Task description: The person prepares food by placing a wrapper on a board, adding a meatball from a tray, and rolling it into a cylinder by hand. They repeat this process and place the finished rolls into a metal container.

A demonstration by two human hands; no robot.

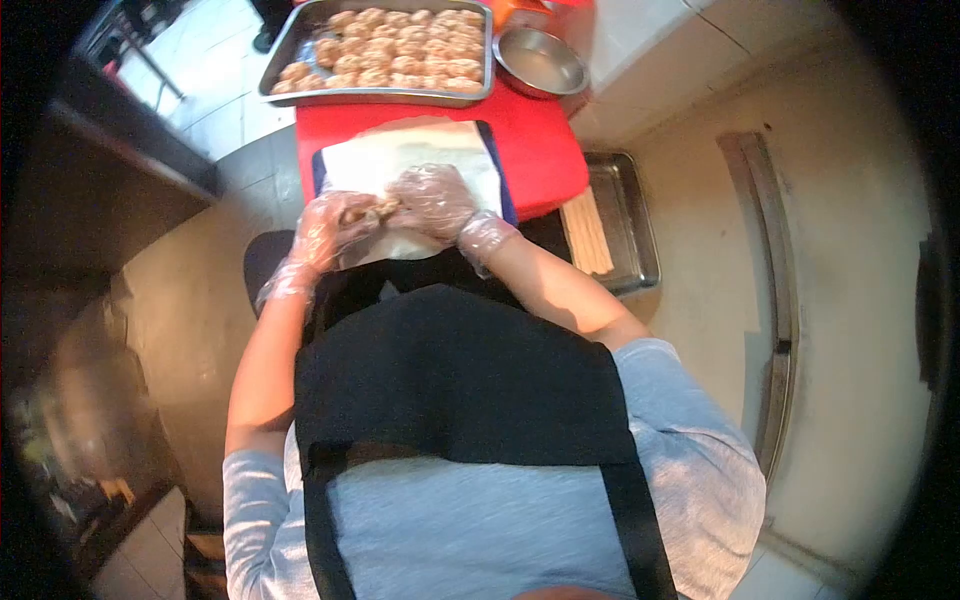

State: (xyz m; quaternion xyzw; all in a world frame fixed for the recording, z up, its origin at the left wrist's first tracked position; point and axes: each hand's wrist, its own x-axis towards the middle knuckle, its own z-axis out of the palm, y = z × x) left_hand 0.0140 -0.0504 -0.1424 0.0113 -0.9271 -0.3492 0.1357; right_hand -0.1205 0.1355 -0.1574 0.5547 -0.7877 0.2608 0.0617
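Both my hands wear clear plastic gloves and meet over a white sheet (pixel 360 160) on a dark blue board. My left hand (pixel 335 228) has its fingers closed on a small light-brown piece (pixel 383 207). From the other side, my right hand (pixel 435 203) bends its fingers over the same piece, partly hiding it. Beyond the sheet, a metal tray (pixel 380 98) holds rows of several light-brown, twisted pieces.
A round metal bowl (pixel 540 62) stands right of the tray, near an orange container. The red surface (pixel 540 150) lies under the board. At the right, a metal pan (pixel 640 240) holds long pale strips (pixel 588 235). A dark-clad leg shows at the top left.
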